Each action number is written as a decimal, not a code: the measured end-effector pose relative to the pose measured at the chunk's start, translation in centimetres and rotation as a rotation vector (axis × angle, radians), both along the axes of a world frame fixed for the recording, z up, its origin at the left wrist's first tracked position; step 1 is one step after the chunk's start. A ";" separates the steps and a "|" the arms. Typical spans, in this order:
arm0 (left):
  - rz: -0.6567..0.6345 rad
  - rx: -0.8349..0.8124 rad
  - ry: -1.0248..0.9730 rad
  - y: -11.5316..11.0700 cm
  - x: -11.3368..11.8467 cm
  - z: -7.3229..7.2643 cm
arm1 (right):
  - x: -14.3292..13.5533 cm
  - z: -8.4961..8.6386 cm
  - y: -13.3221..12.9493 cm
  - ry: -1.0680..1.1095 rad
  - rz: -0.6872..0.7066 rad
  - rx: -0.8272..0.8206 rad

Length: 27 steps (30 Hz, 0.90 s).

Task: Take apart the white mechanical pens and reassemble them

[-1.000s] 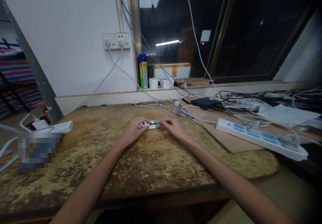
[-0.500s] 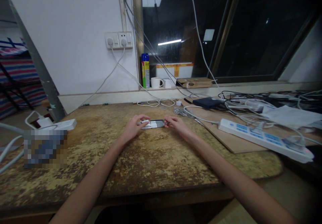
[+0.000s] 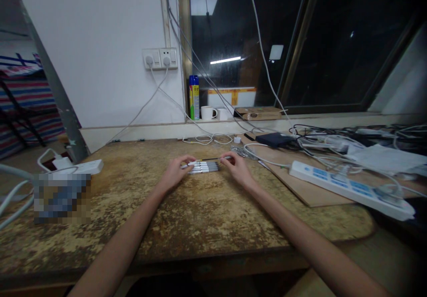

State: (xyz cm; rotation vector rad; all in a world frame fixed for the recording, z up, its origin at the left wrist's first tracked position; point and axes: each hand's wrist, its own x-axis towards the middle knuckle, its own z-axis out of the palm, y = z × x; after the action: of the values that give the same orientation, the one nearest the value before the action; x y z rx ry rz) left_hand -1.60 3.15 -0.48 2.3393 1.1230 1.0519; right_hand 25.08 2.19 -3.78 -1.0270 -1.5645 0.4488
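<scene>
Several white and grey pens point(image 3: 205, 168) lie side by side on the worn wooden table point(image 3: 200, 217), pointing left to right. My left hand point(image 3: 176, 170) is closed at their left end, its thumb and fingers pinched on a white pen part; the fingers cover some of it. My right hand point(image 3: 235, 168) pinches the right end of a thin dark pen-like stick point(image 3: 210, 159), just behind the row. The stick's left tip comes close to my left fingertips. Whether it joins the white part there, I cannot tell.
A white power strip point(image 3: 347, 186) and a brown board point(image 3: 300, 190) lie at right, with tangled cables and a dark box point(image 3: 275, 139) behind. Another power strip point(image 3: 90, 168) is at left. A mug point(image 3: 207, 113) and spray can point(image 3: 194, 97) stand on the sill.
My right hand has shifted slightly up and right with the dark stick, which now shows apart from the row. More of the pens is uncovered. The camera view has tilted slightly.
</scene>
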 end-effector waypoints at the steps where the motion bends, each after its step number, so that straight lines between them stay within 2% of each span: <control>1: 0.000 0.001 0.007 -0.1 0.0 0.0 | -0.1 0.1 -0.1 0.001 0.001 0.010; 11: -0.026 0.034 0.013 0.1 -0.1 0.0 | -0.3 0.3 -0.2 0.032 0.005 0.040; 17: 0.000 0.026 0.016 0.1 0.0 0.0 | -0.2 0.3 -0.1 0.070 0.003 0.022; 27: 0.002 0.016 0.012 -0.1 0.0 0.1 | 0.8 -0.3 0.5 0.271 -0.061 -0.240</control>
State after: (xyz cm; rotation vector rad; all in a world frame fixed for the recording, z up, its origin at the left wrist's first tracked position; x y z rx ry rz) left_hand -1.65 3.03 -0.36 2.3608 1.1257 1.0525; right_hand 25.88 2.69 -4.11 -1.1403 -1.2552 0.7158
